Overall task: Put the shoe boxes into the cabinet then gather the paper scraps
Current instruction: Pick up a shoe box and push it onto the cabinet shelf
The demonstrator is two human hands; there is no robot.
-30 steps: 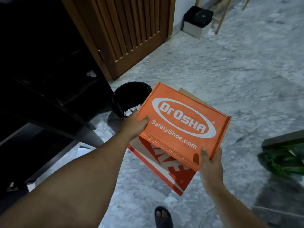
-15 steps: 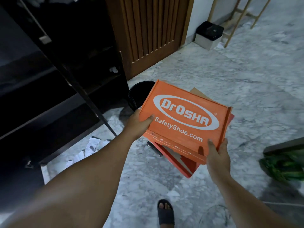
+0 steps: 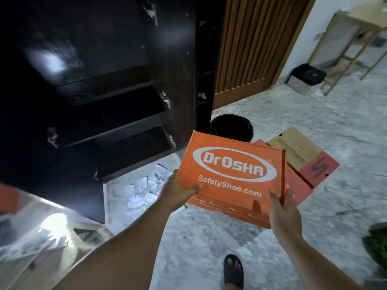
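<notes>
An orange Dr.OSHA shoe box (image 3: 232, 170) is lifted above the floor between both hands. My left hand (image 3: 178, 190) grips its near left corner, thumb on the lid. My right hand (image 3: 281, 208) grips its near right corner. The dark cabinet (image 3: 117, 114) stands open at the left with several bare shelves. A brown and red shoe box (image 3: 301, 152) lies on the floor behind the orange one, with another red box (image 3: 297, 187) partly hidden under it. White paper scraps (image 3: 144, 189) lie on the floor at the cabinet's foot.
A black bin (image 3: 231, 127) stands by the cabinet's right side, before a slatted wooden door (image 3: 251, 45). A small black-topped box (image 3: 306, 78) and a wooden stool (image 3: 356, 38) are at the far right. My sandalled foot (image 3: 233, 271) is below. Green stuff (image 3: 377, 250) lies at the right edge.
The view swung left and up toward the open cabinet, bringing its shelves and the paper scraps into sight. The orange box stays held in both hands, now clear of the boxes on the floor.
</notes>
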